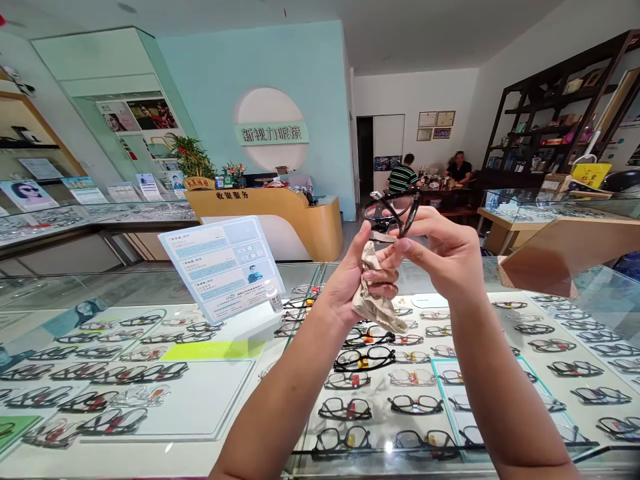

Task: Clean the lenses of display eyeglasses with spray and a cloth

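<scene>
Raised over the display counter, a pair of dark-framed eyeglasses (407, 212) is held up between my two hands. My right hand (447, 252) pinches the frame between thumb and fingers from the right side. Closed around a crumpled beige cloth (373, 308), my left hand (347, 283) has its thumb up at the lower edge of the glasses. The cloth hangs down below the left fingers. Just which part of the frame each hand grips is partly hidden by the fingers.
Under my arms, a glass-topped display case (235, 460) holds many rows of eyeglasses. On it stand a tilted blue-and-white sign (223, 267) and a small bottle (273, 297). A wooden panel (565, 257) rises at right. Beyond are a reception counter (320, 230) and two seated people.
</scene>
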